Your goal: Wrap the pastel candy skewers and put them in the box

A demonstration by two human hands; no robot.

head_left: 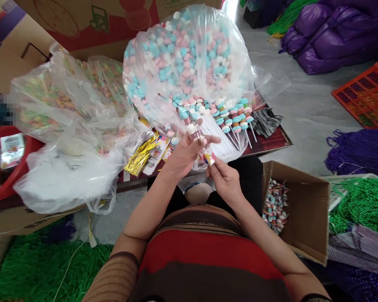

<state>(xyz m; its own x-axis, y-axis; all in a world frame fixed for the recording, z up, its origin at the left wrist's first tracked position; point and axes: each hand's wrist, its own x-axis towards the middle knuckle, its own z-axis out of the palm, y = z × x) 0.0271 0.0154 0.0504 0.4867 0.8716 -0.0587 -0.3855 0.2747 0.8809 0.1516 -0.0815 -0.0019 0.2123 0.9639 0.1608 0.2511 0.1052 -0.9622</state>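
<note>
Between my two hands is a small clear candy bag (pixel 209 157) with a colourful printed end. My right hand (pixel 224 179) pinches that printed end between thumb and fingers. My left hand (pixel 184 156) is closed around the upper part, where pink and white marshmallow candies (pixel 192 128) show; one finger sticks out to the right. Whether these candies are fully inside the bag is hard to make out. Just beyond my hands lie white sticks (pixel 216 136) in a clear bag, and finished candy skewers (pixel 236 117) in pink, blue and white rest at its right.
A big clear bag of marshmallow candies (pixel 185 58) fills the table's back. Left are gold twist ties (pixel 142 154), bags of orange-green candies (pixel 50 96) and a red basin (pixel 34 144). A cardboard box (pixel 305 214) with wrapped candies (pixel 275 205) stands at my right; an orange crate (pixel 365 96) lies beyond.
</note>
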